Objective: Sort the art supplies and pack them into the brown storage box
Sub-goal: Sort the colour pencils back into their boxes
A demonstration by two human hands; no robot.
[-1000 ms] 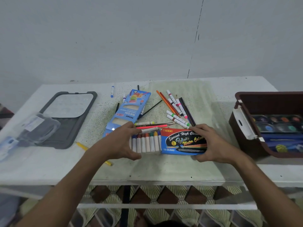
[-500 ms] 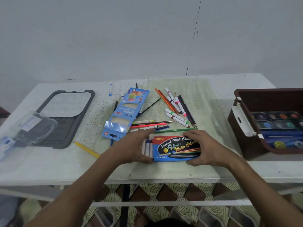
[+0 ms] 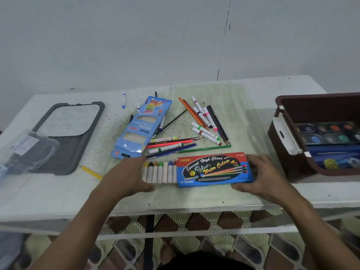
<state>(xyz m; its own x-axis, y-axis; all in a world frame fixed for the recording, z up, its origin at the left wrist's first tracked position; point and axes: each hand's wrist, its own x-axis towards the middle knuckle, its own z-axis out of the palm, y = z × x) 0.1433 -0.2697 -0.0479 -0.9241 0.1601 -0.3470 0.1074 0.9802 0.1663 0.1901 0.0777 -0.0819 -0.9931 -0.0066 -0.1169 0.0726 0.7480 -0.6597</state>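
We see the scene in soft, even, rather cool light, without hard shadows. Under the brown storage box (image 3: 288, 152) lies only a faint shadow on the white table (image 3: 194, 197), and the inside of the box is dark. The clear plastic lid (image 3: 29, 149) at the left edge shows weak glare and looks blurred. The wide lens bends the table edges, and the corners are softer than the centre. The floor below the table is out of focus.
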